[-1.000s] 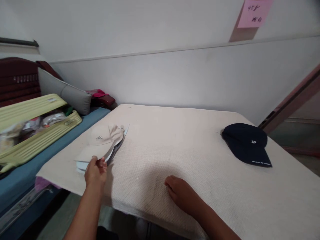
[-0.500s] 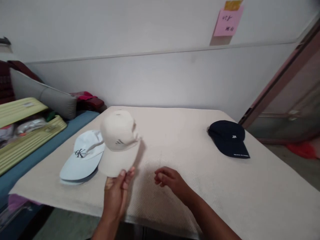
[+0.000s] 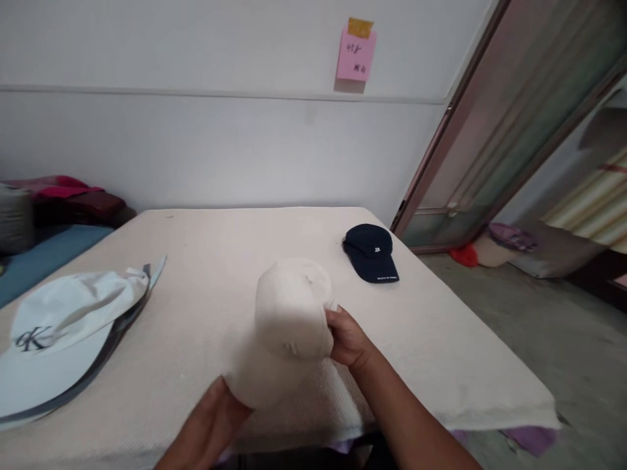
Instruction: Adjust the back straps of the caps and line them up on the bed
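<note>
Head view shows a cloth-covered bench (image 3: 206, 261) with a pale blue cap (image 3: 59, 339) at its left and a navy cap (image 3: 371, 251) far right. Above the near edge, a cream cap (image 3: 289, 320) is held up: left hand (image 3: 215, 424) pinches the brim, right hand (image 3: 345, 339) grips the crown's side. It looks light and soft; the stiffer brim seems the surest hold.

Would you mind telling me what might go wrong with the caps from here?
The beige cap is held above the table's near edge by the left hand at its brim and the right hand at its crown; a slip could drop it to the floor. The pale blue cap also lies close to that edge.
</note>
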`<state>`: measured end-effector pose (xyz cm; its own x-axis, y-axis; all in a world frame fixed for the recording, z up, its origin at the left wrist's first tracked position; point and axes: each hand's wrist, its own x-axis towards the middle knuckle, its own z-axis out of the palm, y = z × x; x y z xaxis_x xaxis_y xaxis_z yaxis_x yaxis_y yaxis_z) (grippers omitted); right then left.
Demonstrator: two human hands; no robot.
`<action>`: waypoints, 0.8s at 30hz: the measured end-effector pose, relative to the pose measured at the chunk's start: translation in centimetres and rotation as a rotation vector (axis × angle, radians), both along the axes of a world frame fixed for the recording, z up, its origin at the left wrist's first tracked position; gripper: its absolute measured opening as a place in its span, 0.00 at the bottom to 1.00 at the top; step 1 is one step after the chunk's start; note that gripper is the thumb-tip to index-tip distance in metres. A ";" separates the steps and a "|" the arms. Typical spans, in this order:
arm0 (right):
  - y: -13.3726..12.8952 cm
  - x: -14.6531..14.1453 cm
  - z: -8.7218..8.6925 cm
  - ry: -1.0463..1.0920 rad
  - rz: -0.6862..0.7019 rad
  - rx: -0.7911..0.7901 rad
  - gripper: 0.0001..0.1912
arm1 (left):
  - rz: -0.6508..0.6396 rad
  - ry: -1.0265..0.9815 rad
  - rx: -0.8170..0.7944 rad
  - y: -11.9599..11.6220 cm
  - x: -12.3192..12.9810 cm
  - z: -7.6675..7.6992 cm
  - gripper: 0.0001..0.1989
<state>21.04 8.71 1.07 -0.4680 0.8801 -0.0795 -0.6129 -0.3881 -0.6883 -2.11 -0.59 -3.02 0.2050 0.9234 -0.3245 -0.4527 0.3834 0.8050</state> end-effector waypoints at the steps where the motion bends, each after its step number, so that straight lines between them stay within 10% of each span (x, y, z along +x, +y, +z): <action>1: -0.5 0.3 0.1 -0.004 0.049 0.013 0.22 | 0.029 -0.047 -0.034 0.3 -0.6 0.5 0.25; 15: -4.9 1.5 0.8 -0.193 0.568 0.053 0.22 | 0.066 -0.159 -0.174 1.3 -1.7 3.1 0.13; 24: -4.4 1.8 0.0 -0.095 0.358 -0.044 0.19 | -0.312 -0.016 -0.075 -0.2 -1.3 3.6 0.09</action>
